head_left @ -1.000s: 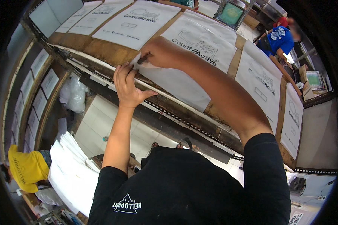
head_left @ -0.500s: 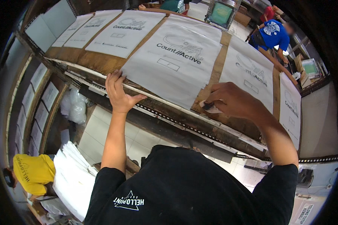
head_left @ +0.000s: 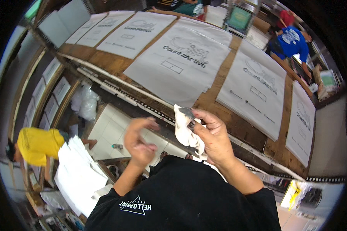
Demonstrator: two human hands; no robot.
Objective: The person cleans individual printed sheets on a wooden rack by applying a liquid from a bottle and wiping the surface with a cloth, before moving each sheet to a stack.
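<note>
My right hand (head_left: 216,136) grips a crumpled white cloth (head_left: 183,133) with black ink smears near its top. It is lifted off the table and held in front of my chest. My left hand (head_left: 140,140) hangs in the air left of the cloth, empty, its fingers curved apart and slightly blurred. Beyond both hands, a large printed white sheet (head_left: 173,84) lies on the long wooden table. To its right lies another printed sheet (head_left: 254,90), and at the far right a narrower-looking one (head_left: 300,123).
The table's metal front edge (head_left: 142,102) runs between me and the sheets. A white paper stack (head_left: 81,175) stands lower left, near a person in yellow (head_left: 40,144). Racks (head_left: 50,100) line the left. A person in blue (head_left: 293,42) works beyond the table, near a green-meshed frame (head_left: 239,19).
My right hand has come back from the table with the cloth, nearer my chest. My left hand has let go of the table edge and moved down toward the cloth.
</note>
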